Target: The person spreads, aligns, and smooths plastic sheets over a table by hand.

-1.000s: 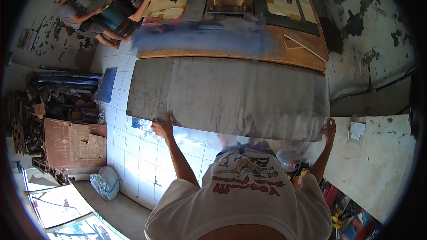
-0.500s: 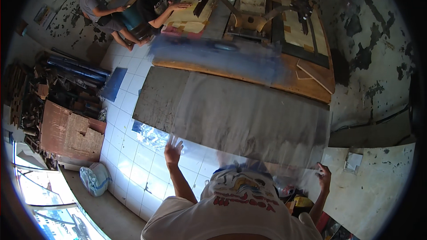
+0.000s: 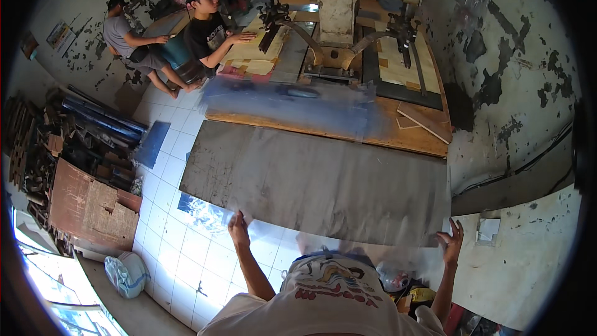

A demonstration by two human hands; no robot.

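A thin, clear plastic sheet [image 3: 272,229] spreads over the grey tabletop [image 3: 214,155] in front of me, its near part hanging past the front edge. Its outline is faint and hard to follow. My left hand [image 3: 238,230] pinches the near edge at the left, just off the table's front edge. At the near right corner, my right hand [image 3: 452,241] has the sheet between thumb and fingers, with some fingertips raised. Beyond the grey top, a bluish stack of clear plastic sheets [image 3: 292,106] lies on a wooden worktable [image 3: 385,137].
A heavy press-like machine [image 3: 336,56] stands at the back. One co-worker [image 3: 208,37] leans by its left side; another person [image 3: 134,43] sits farther left. Wood scraps [image 3: 93,149], a reddish board [image 3: 87,205] and a white sack [image 3: 126,274] line the left. Wood strips [image 3: 423,123] lie at right.
The sheet has settled flatter over the grey top, its side edges less distinct. Both hands keep hold near the front edge. My view has shifted, showing more of the machine.
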